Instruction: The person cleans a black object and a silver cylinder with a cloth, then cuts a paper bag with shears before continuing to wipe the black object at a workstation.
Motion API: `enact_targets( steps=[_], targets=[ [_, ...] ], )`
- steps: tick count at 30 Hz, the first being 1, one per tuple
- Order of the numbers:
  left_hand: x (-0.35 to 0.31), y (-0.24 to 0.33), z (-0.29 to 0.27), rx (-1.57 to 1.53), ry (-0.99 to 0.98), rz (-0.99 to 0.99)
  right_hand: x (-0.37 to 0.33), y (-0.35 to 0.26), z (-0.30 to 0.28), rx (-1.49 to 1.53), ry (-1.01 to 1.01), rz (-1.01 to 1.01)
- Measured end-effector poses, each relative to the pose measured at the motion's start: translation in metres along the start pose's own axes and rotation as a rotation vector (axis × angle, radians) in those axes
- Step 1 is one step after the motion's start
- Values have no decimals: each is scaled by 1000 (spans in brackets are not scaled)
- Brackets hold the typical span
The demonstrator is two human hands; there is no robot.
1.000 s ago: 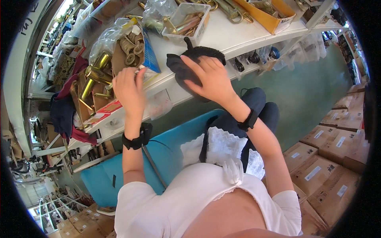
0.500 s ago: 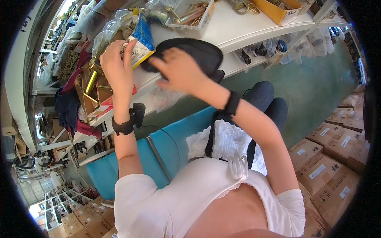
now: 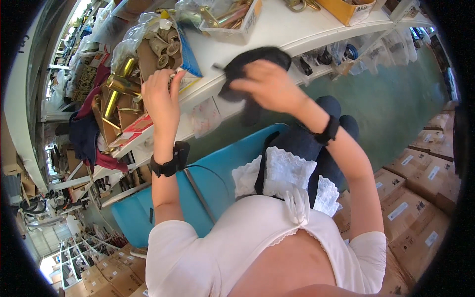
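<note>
A blue-and-yellow cardboard box [image 3: 192, 60] stands on the white worktop, full of beige round fittings [image 3: 163, 48]. My left hand [image 3: 162, 96] is at its near edge, thumb and fingers closed over the rim. To the right, my right hand [image 3: 269, 85] grips a limp black cloth item [image 3: 262, 55], partly smeared by motion. That item hangs over the worktop's front edge, and its exact kind cannot be made out. Beside my left hand, brass-coloured metal cylinders [image 3: 122, 85] lie in an open carton.
A clear plastic tub [image 3: 240, 34] of metal parts and a yellow carton [image 3: 349, 11] stand farther back on the worktop [image 3: 222, 54]. A teal bench [image 3: 198, 183] lies below. Brown cartons [image 3: 405, 208] are stacked at the right. Dark clothing [image 3: 84, 133] hangs at the left.
My right hand has moved right, drawing the black cloth item away from the box and off the worktop's edge. The box has tipped back, so its fittings show; my left hand has come down with its rim.
</note>
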State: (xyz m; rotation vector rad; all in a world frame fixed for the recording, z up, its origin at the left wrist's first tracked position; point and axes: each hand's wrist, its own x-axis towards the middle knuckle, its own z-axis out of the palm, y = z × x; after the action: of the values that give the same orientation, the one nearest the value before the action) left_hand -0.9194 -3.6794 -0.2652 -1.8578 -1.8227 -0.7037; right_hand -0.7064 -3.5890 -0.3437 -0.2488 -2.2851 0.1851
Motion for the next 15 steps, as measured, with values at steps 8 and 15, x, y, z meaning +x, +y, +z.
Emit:
enact_targets(
  steps=[8,15],
  targets=[
    [-25,33,32,-39,235,127,-42,53,-70,-221,69,338],
    [-68,137,96,-656,-264,464,-45,55,-87,-186,128,472]
  ],
)
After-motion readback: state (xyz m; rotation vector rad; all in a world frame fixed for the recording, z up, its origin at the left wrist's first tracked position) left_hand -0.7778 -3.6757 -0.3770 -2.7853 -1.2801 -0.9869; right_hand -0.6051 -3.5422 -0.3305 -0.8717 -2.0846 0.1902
